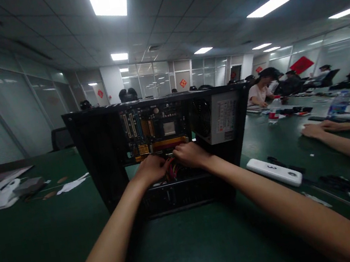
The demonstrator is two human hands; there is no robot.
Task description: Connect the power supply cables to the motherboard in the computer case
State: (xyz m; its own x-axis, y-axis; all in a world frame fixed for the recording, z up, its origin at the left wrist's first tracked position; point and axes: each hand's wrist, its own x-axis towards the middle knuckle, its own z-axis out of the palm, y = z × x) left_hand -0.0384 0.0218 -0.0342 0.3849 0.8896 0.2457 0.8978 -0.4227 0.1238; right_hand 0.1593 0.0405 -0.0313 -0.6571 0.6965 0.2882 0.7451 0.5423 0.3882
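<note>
Left hand (150,170) and right hand (191,154) inside 1 open computer case (189,193)
The case stands on the green table (182,247). Both hands curl by colored wires (172,171) below the board (177,114); I cannot tell what they grip. Going slowly, without tugging wires, seems best.

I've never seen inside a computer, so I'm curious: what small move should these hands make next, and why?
Perhaps ease the coloured cables gently apart: they bunch between the left hand and right hand, below the circuit board, their ends hard to make out.
</note>
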